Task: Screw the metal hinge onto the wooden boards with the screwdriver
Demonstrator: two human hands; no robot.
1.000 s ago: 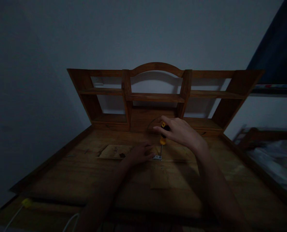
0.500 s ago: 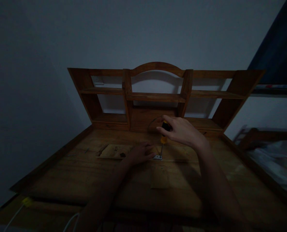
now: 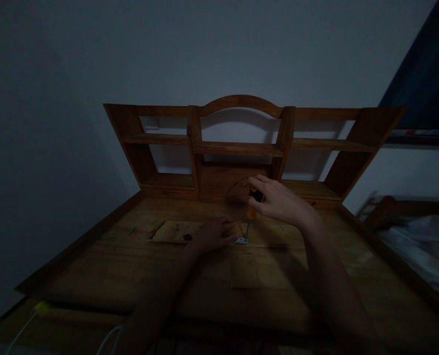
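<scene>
Head view: screwdriver (image 3: 251, 213) set to a metal plate (image 3: 241, 241) on the desk (image 3: 278, 296).
Right hand (image 3: 278, 199) grips its handle, likely for downward pressure; left hand (image 3: 212, 234) lies beside the plate, apparently bracing it, finger closure unclear.

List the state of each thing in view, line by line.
Silver metal plate: flat, at the near edge of a pale wooden strip.
Yellow-and-black screwdriver: nearly upright, tip down at the plate.
Right hand: closed around the screwdriver.
Left hand: lowered, fingers at the plate.
Brown wooden shelf unit: upright.
</scene>
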